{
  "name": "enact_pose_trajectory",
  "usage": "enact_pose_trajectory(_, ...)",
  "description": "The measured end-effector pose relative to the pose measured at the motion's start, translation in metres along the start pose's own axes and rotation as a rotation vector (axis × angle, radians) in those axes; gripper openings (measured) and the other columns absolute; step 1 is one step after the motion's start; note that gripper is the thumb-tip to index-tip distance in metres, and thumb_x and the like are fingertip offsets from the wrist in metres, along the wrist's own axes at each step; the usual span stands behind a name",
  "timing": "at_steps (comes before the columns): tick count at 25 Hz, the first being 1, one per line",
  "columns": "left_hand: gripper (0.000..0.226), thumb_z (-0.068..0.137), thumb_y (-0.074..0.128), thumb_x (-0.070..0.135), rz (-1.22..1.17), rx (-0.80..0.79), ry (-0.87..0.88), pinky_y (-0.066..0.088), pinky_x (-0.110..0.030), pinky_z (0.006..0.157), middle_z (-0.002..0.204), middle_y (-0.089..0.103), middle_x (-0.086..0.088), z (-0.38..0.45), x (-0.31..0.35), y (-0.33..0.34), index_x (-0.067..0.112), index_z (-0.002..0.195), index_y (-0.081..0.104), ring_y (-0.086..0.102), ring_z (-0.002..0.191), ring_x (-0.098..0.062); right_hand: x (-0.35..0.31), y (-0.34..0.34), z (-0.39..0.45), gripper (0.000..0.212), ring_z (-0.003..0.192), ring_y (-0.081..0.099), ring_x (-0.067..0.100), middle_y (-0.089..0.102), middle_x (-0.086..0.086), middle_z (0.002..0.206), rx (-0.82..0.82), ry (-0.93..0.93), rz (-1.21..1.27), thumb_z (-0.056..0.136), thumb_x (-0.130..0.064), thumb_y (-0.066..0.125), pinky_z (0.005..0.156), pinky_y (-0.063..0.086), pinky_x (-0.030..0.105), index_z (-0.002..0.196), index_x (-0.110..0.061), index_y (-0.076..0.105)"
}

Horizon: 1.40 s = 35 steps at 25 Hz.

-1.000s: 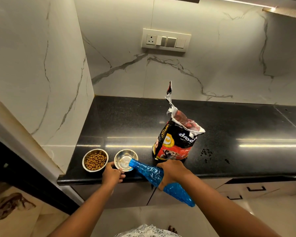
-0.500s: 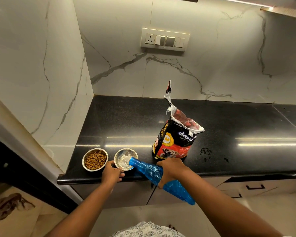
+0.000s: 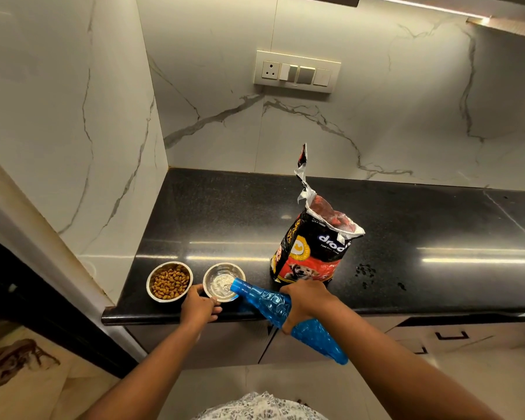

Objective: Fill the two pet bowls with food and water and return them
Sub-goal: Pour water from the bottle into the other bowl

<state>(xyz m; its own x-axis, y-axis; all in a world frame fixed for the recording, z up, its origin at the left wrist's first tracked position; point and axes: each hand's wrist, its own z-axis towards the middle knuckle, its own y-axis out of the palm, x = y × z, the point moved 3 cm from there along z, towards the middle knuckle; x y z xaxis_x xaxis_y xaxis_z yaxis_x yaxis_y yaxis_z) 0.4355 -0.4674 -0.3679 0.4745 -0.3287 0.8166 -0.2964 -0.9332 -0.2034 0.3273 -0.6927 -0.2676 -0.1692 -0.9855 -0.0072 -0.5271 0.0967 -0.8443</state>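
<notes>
A: We log the step as water filling. The right hand is wrapped around the middle of the blue bottle, tipped mouth-down over the right-hand bowl, lower centre of the frame. We see a rippled, shiny surface inside, so we judge water is going in.

B: Left hand?

A: The left hand has its fingers closed on the near rim of that same bowl, steadying it. Both bowls sit at the front edge of the black counter.

B: Food bowl status?

A: The left bowl, just beside the water bowl, holds brown kibble; we count that half as done. The open food bag stands upright to the right, with a few dark spots on the counter beyond it.

B: Next move?

A: We judge: level the bottle before the shallow bowl brims, set it down, then carry both bowls back, keeping the water one flat. Fill depth we cannot tell.
</notes>
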Motion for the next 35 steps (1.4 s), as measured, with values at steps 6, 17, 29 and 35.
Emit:
enact_pose_trajectory(6, 0.047, 0.093, 0.054, -0.001, -0.031, -0.004, -0.012, 0.055, -0.032, 0.058, 0.099, 0.069, -0.021, 0.0, 0.0, -0.001, 0.01, 0.136, 0.04, 0.068, 0.073, -0.022, 0.001, 0.004, 0.002, 0.098, 0.114, 0.061, 0.023, 0.066, 0.002, 0.127, 0.0, 0.003, 0.034, 0.055, -0.065, 0.084, 0.093, 0.053, 0.037, 0.139, -0.026, 0.053)
enact_pose_trajectory(17, 0.046, 0.093, 0.055, 0.0, -0.156, -0.029, -0.044, 0.059, -0.036, 0.065, 0.099, 0.069, -0.024, -0.01, 0.001, -0.002, 0.008, 0.136, 0.04, 0.071, 0.08, -0.029, 0.003, 0.006, 0.002, 0.102, 0.117, 0.059, 0.025, 0.064, 0.004, 0.13, 0.004, 0.005, 0.081, 0.055, -0.064, 0.084, 0.097, 0.051, 0.038, 0.143, -0.025, 0.049)
enact_pose_trajectory(29, 0.017, 0.094, 0.06, 0.017, -0.196, -0.265, -0.145, 0.058, -0.034, 0.057, 0.078, 0.067, -0.017, -0.042, 0.0, 0.025, 0.0, 0.097, 0.06, 0.069, 0.067, -0.027, 0.012, 0.002, -0.016, 0.099, 0.115, 0.058, 0.014, 0.062, -0.011, 0.128, 0.169, -0.043, 0.469, 0.05, -0.061, 0.084, 0.097, 0.052, 0.035, 0.14, -0.038, 0.046)
enact_pose_trajectory(35, 0.015, 0.096, 0.056, 0.024, -0.005, -0.365, 0.225, 0.059, -0.035, 0.077, 0.095, 0.072, -0.008, -0.082, 0.051, 0.066, 0.012, 0.1, 0.063, 0.071, 0.086, -0.018, 0.038, -0.012, -0.067, 0.094, 0.119, 0.057, -0.007, 0.06, -0.025, 0.129, 0.287, -0.088, 0.946, 0.058, -0.038, 0.096, 0.101, 0.05, 0.02, 0.138, -0.043, 0.046)
